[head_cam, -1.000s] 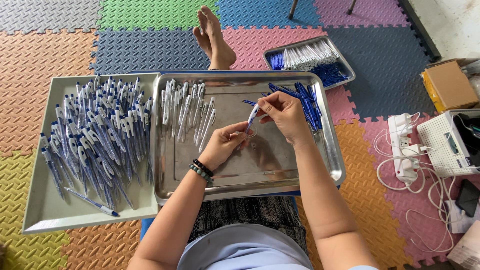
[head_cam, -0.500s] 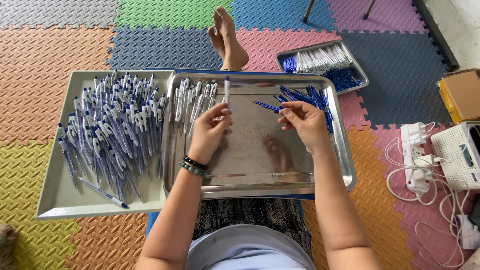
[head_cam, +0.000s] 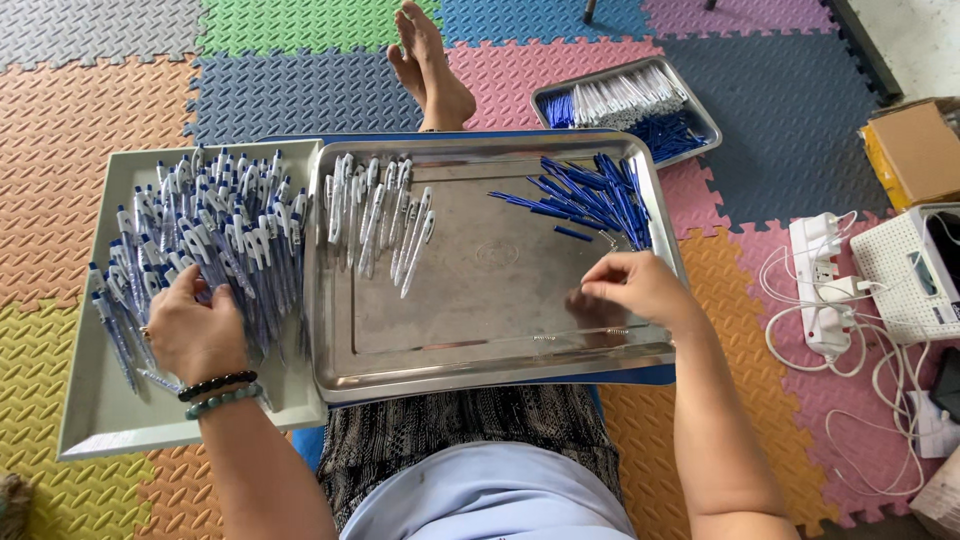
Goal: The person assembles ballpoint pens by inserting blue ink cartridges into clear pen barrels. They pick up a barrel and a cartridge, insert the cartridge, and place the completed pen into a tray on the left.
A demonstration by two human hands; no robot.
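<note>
1. Two trays: left hand point(head_cam: 190, 335) lies flat, fingers spread, on the heap of white-and-blue plastic pens point(head_cam: 200, 240) in the grey tray point(head_cam: 100, 425).
2. Right hand point(head_cam: 640, 290) pinches at small springs point(head_cam: 600, 238) on the steel tray point(head_cam: 480, 355); what it holds is unclear.
3. Risk: nudging the steel tray, balanced on the lap, could scatter the blue refills point(head_cam: 590, 195).

Blue-white pens point(head_cam: 205, 250) heaped in left tray; small springs point(head_cam: 612, 330) on steel tray.

Three trays, two hands, pens past easy counting.

Three metal trays: a pale tray point(head_cam: 100, 420) heaped with assembled pens point(head_cam: 200, 240), too many to count; a steel tray point(head_cam: 480, 360) with roughly a dozen white pen barrels point(head_cam: 385, 220) and a blue refill bundle point(head_cam: 595, 195); a far tray point(head_cam: 700, 115). One cardboard box point(head_cam: 915, 150), one power strip point(head_cam: 822, 285), two wrist bracelets point(head_cam: 218, 392).
</note>
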